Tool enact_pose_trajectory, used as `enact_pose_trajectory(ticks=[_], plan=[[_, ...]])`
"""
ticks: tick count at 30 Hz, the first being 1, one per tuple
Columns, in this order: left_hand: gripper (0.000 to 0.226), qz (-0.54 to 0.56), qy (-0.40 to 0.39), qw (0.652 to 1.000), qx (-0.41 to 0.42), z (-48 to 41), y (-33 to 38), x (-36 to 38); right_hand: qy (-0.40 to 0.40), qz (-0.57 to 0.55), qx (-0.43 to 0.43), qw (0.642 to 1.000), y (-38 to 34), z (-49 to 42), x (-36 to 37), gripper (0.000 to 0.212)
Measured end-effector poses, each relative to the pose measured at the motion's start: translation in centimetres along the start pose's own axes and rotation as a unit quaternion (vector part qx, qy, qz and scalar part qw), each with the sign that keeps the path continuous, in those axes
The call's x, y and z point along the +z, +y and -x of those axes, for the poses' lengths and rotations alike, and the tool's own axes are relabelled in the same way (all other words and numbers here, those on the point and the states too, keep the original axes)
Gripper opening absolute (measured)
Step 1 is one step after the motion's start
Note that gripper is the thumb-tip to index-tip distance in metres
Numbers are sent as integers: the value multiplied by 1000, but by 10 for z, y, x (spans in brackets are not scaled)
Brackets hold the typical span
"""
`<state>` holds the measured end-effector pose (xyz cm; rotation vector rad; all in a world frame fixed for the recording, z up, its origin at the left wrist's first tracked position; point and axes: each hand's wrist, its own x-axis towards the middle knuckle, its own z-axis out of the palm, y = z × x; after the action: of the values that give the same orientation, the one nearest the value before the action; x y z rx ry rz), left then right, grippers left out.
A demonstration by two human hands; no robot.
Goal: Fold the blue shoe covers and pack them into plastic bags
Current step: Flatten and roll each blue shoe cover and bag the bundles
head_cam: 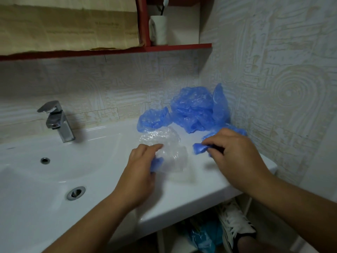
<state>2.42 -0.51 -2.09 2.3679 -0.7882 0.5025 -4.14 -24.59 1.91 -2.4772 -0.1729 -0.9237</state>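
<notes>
right hand pinching small folded blue plastic shoe cover, left hand gripping crinkled clear plastic bag; best spread its mouth before sliding in.

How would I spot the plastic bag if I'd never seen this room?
Find the white counter, right of the tap. The bag lies beside the left hand, in front of the blue covers. It alone is clear, not blue.

Crumpled blue shoe covers in heap; clear plastic bag rumpled just in frt, touching one.
</notes>
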Motion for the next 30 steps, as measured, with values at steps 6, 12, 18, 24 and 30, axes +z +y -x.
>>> enact_pose_trajectory(ticks=[6, 12, 18, 24, 30], plan=[[56, 8, -5, 1000, 2, 15, 22, -4, -28, 46, -112, 992, -37, 6, -8, 16], [56, 11, -16, 1000, -24, 15, 29, -9, -171, 125, -129, 969, -54, 9, -4, 27], [70, -27, -91, 995, -17, 14, 37, -14, -145, -9, -48, 988, -61, 12, -4, 18], [49, 25, -115, 993, -2, 10, 46, -15, -173, -37, -83, 981, -61, 12, -10, 20], [36, 193, -170, 966, -8, 6, 53, -30, -174, -56, -113, 977, -59, 13, -14, 29]])
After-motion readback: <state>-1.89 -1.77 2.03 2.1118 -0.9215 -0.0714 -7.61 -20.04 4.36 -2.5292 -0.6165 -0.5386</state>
